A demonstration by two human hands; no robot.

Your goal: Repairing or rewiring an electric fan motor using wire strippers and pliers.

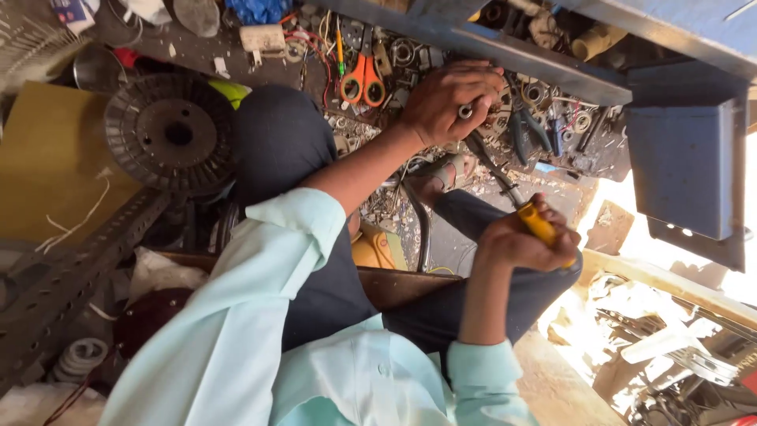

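Yellow-handled screwdriver [512, 197], slim dark metal shaft

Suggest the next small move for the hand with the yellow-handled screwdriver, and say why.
Probably a turn of the screwdriver: the right hand grips its yellow handle, the tip reaches the small metal ring that the left hand pinches steady.

Harsh sunlight blown out at 4 o'clock; dim, shadowed clutter toward 9 and 11. Sharp centre, slight softness at edges.
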